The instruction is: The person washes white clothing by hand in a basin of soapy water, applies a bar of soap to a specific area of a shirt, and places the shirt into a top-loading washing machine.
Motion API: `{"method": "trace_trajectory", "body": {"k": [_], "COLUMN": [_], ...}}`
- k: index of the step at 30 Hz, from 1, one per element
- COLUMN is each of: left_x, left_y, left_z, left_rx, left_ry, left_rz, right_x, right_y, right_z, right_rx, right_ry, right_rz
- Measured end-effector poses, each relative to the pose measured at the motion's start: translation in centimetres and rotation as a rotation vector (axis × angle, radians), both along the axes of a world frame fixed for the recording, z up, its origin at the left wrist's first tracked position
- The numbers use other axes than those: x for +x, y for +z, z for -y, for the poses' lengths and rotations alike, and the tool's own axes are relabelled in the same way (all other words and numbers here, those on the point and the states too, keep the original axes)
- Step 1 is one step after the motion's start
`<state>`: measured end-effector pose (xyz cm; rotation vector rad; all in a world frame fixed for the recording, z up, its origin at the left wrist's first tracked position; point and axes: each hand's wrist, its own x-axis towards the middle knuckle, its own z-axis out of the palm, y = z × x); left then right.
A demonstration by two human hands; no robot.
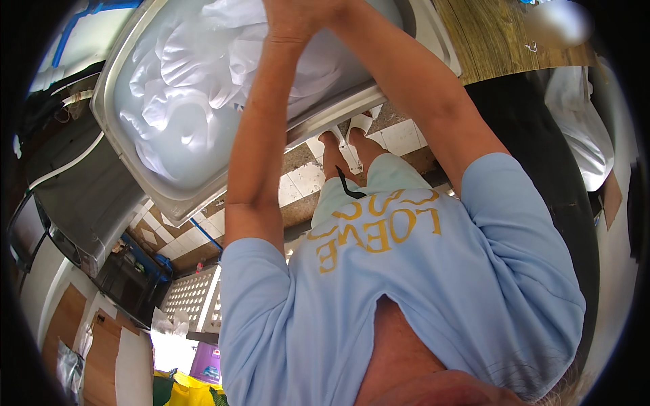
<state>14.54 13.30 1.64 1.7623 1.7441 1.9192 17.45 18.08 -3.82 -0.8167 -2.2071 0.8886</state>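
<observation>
A steel sink holds milky water with a heap of white cloth soaking in it. Both my arms reach out over the sink and meet at the top edge of the picture. My left hand and my right hand are pressed close together above the white cloth, partly cut off by the frame. The fingers are hidden, so I cannot tell whether they hold the cloth. My light blue shirt fills the lower middle of the view.
A wooden counter runs to the right of the sink. Below lie a tiled floor and my feet in white sandals. A grey machine stands at the left, a white perforated basket at lower left, and white fabric hangs at right.
</observation>
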Motion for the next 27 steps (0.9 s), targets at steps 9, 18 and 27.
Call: {"method": "trace_trajectory", "body": {"k": [9,18,27], "left_x": [-5.2,-9.7,-17.7], "left_y": [-1.7,-2.6,-2.2], "left_z": [-2.5,-1.1,3.1], "left_rx": [-0.037,-0.149,-0.383], "left_ry": [0.405,0.364,0.619], "left_rz": [-0.303,-0.085,0.118], "right_x": [-0.5,-2.3,-3.3], "right_y": [0.2,1.2,1.7], "right_z": [-0.3,0.2,-0.1], "right_rx": [0.016,0.052,0.129], "right_ry": [-0.021,-0.003,-0.022], "right_rz": [0.027,0.010,0.084]}}
